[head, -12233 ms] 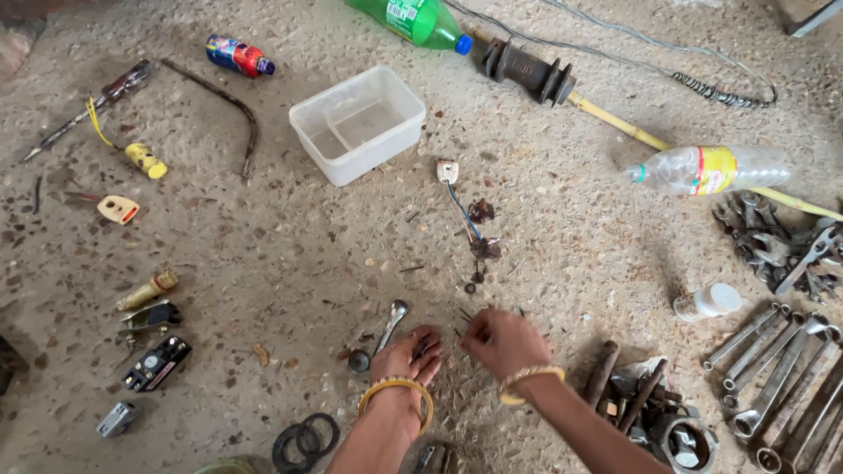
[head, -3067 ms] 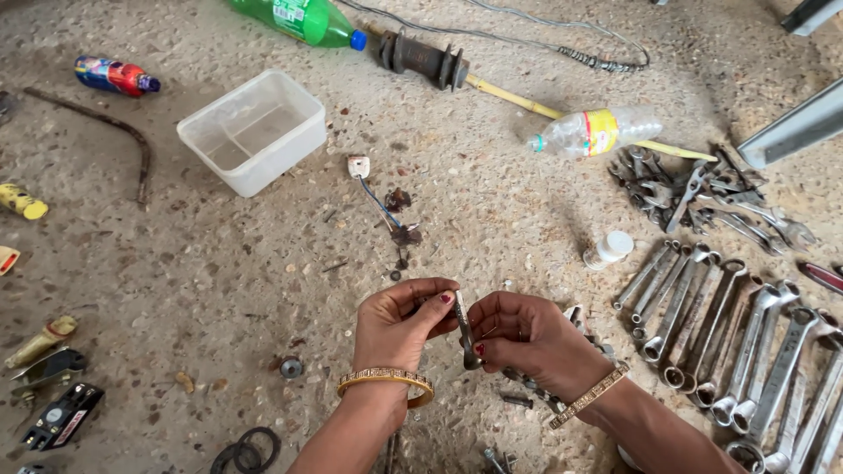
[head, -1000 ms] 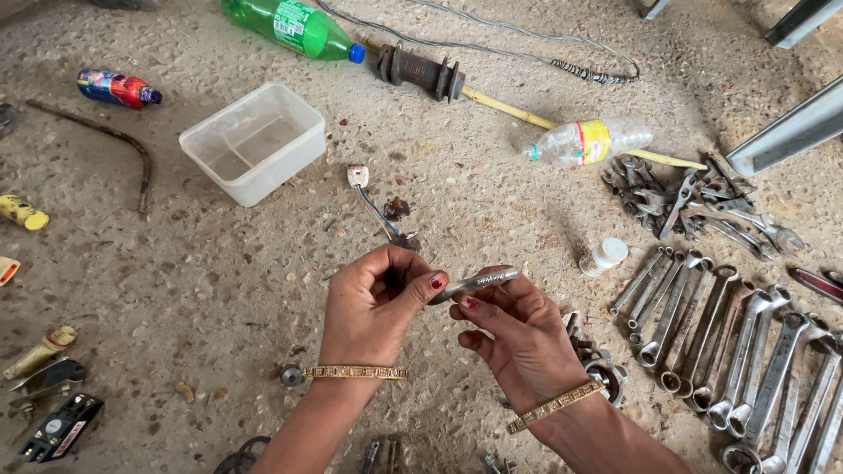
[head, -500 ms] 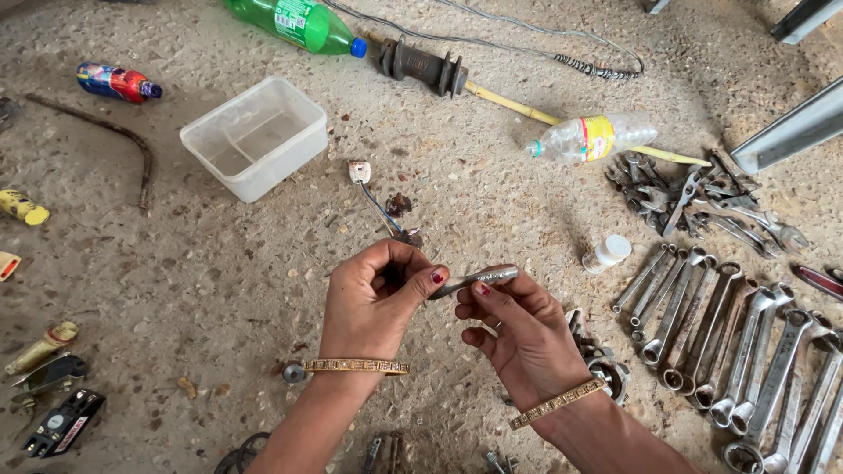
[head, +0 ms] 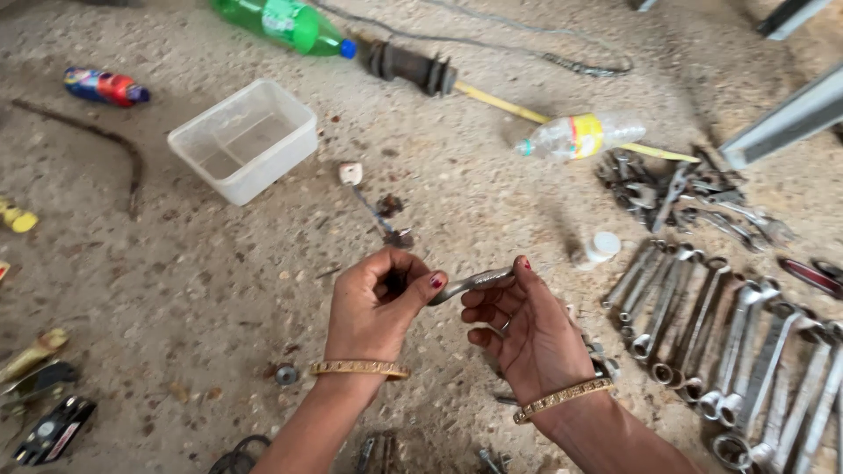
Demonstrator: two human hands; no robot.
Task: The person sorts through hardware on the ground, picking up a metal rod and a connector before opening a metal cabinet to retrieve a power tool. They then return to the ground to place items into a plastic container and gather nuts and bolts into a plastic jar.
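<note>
Both hands were raised over the concrete floor (head: 176, 290), near centre of view. The left hand (head: 376, 303) had its fingers curled shut, thumb and forefinger pinching one end of a small metal wrench (head: 470, 282). The right hand (head: 525, 329) met the other end, forefinger tip on the wrench and the remaining fingers loosely bent, palm half open. The wrench lay roughly level between the two hands, clear of the floor. Each wrist carried a gold bangle.

Packages and labels: a green plastic bottle (head: 285, 21) with blue cap lay at the far edge; a clear bottle with a yellow and red label (head: 580, 136) lay far right of centre; a small blue and red bottle (head: 104, 87) lay far left. A white translucent tub (head: 243, 140), open, sat far left of centre. A small white capped jar (head: 599, 248) stood just right of the hands.

A row of wrenches (head: 720, 338) lay side by side at right, with a heap of wrenches (head: 680, 193) beyond it. Floor was rough, speckled, dusty concrete; loose rusty bits lay about.
</note>
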